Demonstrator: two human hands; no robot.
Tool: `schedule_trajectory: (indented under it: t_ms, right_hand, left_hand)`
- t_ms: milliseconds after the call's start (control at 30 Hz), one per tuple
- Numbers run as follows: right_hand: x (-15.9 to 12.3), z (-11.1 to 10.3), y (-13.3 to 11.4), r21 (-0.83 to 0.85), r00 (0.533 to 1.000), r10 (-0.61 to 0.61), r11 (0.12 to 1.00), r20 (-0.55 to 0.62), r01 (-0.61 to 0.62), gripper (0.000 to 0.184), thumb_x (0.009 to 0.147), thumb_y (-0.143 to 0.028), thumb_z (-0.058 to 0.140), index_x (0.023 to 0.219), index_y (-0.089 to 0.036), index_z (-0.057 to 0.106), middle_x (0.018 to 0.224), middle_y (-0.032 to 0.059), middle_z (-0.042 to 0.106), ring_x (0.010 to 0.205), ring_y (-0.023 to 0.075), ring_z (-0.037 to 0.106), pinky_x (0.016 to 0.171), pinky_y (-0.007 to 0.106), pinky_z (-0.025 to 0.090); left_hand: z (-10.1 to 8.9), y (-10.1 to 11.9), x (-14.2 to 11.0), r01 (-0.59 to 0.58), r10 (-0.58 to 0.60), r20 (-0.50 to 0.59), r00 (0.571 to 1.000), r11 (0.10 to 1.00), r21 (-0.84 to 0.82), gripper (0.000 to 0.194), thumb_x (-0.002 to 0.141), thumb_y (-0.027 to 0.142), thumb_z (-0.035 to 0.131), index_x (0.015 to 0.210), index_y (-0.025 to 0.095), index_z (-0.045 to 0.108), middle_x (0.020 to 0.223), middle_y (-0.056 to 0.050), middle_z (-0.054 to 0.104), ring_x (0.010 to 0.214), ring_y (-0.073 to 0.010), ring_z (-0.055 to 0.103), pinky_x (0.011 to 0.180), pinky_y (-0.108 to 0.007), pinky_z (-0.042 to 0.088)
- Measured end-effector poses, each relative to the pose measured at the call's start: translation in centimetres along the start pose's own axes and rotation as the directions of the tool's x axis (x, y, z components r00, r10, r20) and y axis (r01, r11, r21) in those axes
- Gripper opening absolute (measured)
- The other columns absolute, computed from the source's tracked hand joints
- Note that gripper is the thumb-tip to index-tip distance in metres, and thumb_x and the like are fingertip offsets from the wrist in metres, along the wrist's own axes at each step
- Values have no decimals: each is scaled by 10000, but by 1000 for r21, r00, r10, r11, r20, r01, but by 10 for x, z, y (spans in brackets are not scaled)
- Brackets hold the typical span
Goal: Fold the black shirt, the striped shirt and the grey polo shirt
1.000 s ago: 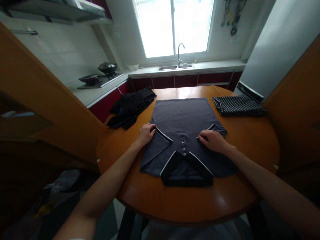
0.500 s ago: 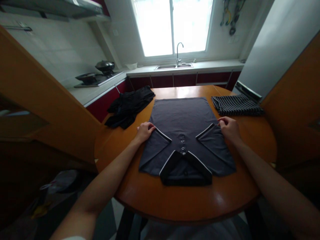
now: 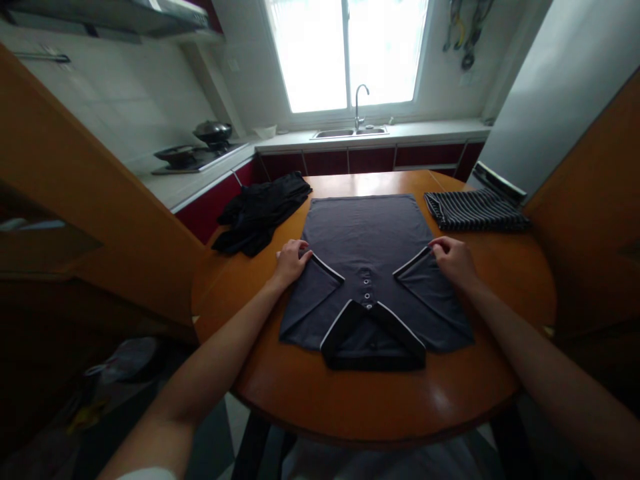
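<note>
A grey polo shirt (image 3: 367, 227) lies front up on the round wooden table, its black, white-edged collar toward me and its hem toward the window. Both short sleeves are folded inward over the front, with white-trimmed cuffs slanting to the middle. At the shirt's left side, my left hand (image 3: 291, 262) is closed on the outer end of the left sleeve cuff, thumb on top and other fingertips partly hidden. On the opposite side, my right hand (image 3: 453, 260) pinches the outer corner of the right sleeve cuff between thumb and fingers.
Crumpled black clothing (image 3: 260, 210) lies at the table's left back edge. A folded black-and-white striped garment (image 3: 475, 210) sits at the right back, near a chair back (image 3: 497, 181). The table (image 3: 370, 407) has a rounded front edge close to me. Behind are a sink (image 3: 350, 133) and stove (image 3: 200, 160).
My right hand has shifted slightly left and now grips the right cuff's corner. My left hand stays at the left cuff, its fingers a little more curled. The shirt lies almost unchanged.
</note>
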State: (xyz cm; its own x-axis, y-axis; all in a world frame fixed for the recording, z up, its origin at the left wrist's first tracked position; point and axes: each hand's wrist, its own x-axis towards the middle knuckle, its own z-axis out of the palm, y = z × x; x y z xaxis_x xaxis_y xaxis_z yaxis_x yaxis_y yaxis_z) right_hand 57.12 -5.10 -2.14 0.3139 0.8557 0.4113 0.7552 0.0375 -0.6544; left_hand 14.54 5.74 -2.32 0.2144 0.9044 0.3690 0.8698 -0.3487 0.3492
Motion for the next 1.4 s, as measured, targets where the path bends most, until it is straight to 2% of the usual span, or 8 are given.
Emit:
schedule_trajectory:
  t_ms: [200,333,600,700,800,900,1033,1400]
  right_hand:
    - [-9,11,-13,-57,964,-236,968,120,244,340,912,-288,462,1089,-163,725,1131,134,716,1094,275,632,994,420,467]
    - [-21,27,-18,-90,889,-366,911,275,403,432,968,-340,436,1310,-162,630,1381,148,602,1287,287,532,1100,468,396]
    - [-33,42,-17,-169,814,-321,879,484,447,521,1002,-424,401,1461,-195,493,1579,150,380,1479,304,304,1177,579,243]
    - [-25,35,-16,-110,835,-310,911,455,398,529,1009,-425,373,1467,-186,487,1583,144,374,1489,292,285,1188,574,225]
    - [-8,21,-7,-18,909,-263,959,323,284,528,1014,-413,337,1451,-172,508,1558,135,421,1471,255,332,1198,510,256]
    - [10,3,9,64,986,-133,990,102,126,532,1003,-405,336,1409,-137,552,1480,144,524,1400,238,450,1176,437,328]
    - [20,-11,25,67,995,71,996,-75,-66,538,979,-397,351,1321,-82,624,1354,179,629,1274,280,577,1100,426,422]
    - [9,-1,8,50,998,62,997,-22,-61,493,970,-365,383,1280,-107,667,1303,157,668,1219,279,617,1057,403,457]
  left_hand:
    - [5,29,-25,-232,229,151,962,973,7,406,1001,355,455,1359,196,562,1421,-119,567,1328,-267,505,1135,-459,350]
    - [12,42,-38,-266,235,305,923,962,62,518,1028,438,385,1476,187,452,1591,-132,366,1480,-295,311,1197,-540,228]
    - [9,45,-39,-278,242,314,918,958,74,571,1021,488,389,1513,201,410,1608,-125,329,1504,-302,251,1206,-553,194]
    - [5,46,-39,-297,268,283,921,953,61,571,1018,477,398,1518,202,399,1605,-114,341,1503,-293,257,1207,-538,201]
    - [4,45,-39,-310,290,248,924,950,43,570,1020,466,389,1522,196,393,1594,-114,365,1496,-287,275,1206,-532,209]
    - [7,42,-39,-305,282,265,922,951,47,575,1020,474,375,1524,198,394,1591,-119,368,1495,-295,278,1204,-540,207]
    - [14,39,-40,-310,270,317,909,947,83,590,1009,502,384,1520,208,411,1602,-115,345,1505,-310,248,1202,-555,206]
    - [12,41,-42,-324,277,332,901,941,93,711,974,642,375,1538,208,383,1622,-112,298,1513,-318,220,1212,-540,173]
